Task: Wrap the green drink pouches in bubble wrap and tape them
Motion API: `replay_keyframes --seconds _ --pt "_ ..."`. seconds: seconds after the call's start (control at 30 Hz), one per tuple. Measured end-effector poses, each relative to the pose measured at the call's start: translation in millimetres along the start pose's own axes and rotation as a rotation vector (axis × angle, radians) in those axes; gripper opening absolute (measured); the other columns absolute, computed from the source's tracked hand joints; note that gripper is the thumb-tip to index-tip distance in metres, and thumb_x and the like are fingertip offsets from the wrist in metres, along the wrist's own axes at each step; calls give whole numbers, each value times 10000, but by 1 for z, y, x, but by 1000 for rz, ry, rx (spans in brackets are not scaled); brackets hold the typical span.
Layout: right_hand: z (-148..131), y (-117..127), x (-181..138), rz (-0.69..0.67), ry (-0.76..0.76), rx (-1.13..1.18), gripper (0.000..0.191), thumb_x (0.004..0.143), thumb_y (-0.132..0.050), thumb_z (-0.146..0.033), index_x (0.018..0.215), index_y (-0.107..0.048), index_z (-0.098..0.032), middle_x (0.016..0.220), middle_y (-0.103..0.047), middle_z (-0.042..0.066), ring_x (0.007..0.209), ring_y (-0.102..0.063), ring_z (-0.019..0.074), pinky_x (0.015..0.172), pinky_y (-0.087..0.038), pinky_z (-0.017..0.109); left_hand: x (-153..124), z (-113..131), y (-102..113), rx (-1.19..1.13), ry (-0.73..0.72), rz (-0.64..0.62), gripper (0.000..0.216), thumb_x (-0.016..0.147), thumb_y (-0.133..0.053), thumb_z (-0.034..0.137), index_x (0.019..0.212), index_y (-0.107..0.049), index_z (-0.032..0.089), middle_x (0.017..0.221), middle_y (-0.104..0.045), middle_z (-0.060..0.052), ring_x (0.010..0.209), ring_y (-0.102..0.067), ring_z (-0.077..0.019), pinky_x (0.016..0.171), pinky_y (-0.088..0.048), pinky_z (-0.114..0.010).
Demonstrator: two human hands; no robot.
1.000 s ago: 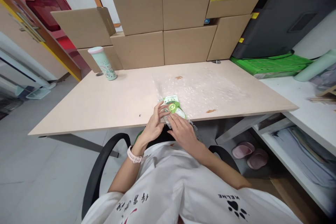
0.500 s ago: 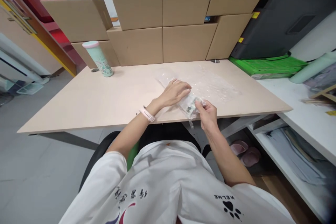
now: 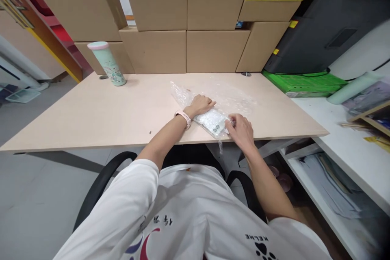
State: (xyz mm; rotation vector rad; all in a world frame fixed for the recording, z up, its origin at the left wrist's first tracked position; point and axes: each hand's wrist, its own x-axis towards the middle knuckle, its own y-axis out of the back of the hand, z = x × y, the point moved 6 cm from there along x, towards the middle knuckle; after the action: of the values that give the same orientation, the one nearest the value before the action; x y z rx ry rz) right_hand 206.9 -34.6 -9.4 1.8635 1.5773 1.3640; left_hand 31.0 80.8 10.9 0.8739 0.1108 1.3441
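A flat white item (image 3: 215,125) with a small dark print lies at the table's front edge, covered in clear bubble wrap (image 3: 179,92). What kind of thing it is, I cannot make out through the plastic. My left hand (image 3: 201,105) is closed with curled fingers on the wrap at the item's far left end; a pink watch band (image 3: 184,118) circles that wrist. At the near right end, my right hand (image 3: 241,131) pinches the wrap with thumb and fingers. More of the sheet spreads flat behind both hands, and a strip hangs over the edge.
On the left of the table (image 3: 91,118) stands a mint tumbler (image 3: 108,65) with a pink lid. Stacked cardboard boxes (image 3: 158,53) line the back. To the right are a green flat box (image 3: 307,84), a dark case (image 3: 319,28) and a white shelf (image 3: 344,130).
My left hand has curled its fingers and pressed down on the wrap. The wrapped item now lies flatter on the table, with my right hand still at its right end. The view has shifted slightly.
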Motion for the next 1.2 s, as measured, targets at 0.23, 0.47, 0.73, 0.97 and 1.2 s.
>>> replay_keyframes --seconds 0.23,0.47,0.73,0.97,1.2 --pt "-15 5 -5 -37 159 -3 165 925 -440 -267 841 -581 -253 844 -608 107 848 -557 307 768 -443 457 -22 39 15 59 -93 75 213 740 -671 148 618 -591 304 899 -705 -44 1132 -571 -312 1157 -282 -574" --pt "-65 -3 -41 -36 167 -11 177 944 -419 -256 832 -555 -254 809 -584 96 775 -557 280 668 -413 407 -151 66 61 56 -34 373 291 818 -663 201 1099 -660 274 1249 -621 -104 1228 -511 -370 1050 -387 -619" --pt "-109 -30 -39 -112 187 100 179 934 -425 -226 809 -552 -248 823 -639 71 739 -588 235 629 -389 354 -260 25 74 -376 378 500 377 895 -655 389 1240 -524 314 983 -653 -63 807 -666 -221 696 -587 -414" --pt "-106 -49 -30 -236 129 285 142 896 -526 -292 1007 -603 -247 795 -660 34 689 -600 214 662 -443 350 -247 25 64 -297 234 400 363 937 -585 375 1295 -532 343 1093 -636 -73 956 -668 -265 801 -580 -493" --pt "-83 -53 -27 -258 134 392 234 902 -513 -320 1056 -684 -277 823 -692 46 773 -632 249 699 -493 387 -206 40 41 -277 188 399 379 910 -618 322 1282 -552 290 1068 -637 -89 1059 -631 -268 957 -527 -492"
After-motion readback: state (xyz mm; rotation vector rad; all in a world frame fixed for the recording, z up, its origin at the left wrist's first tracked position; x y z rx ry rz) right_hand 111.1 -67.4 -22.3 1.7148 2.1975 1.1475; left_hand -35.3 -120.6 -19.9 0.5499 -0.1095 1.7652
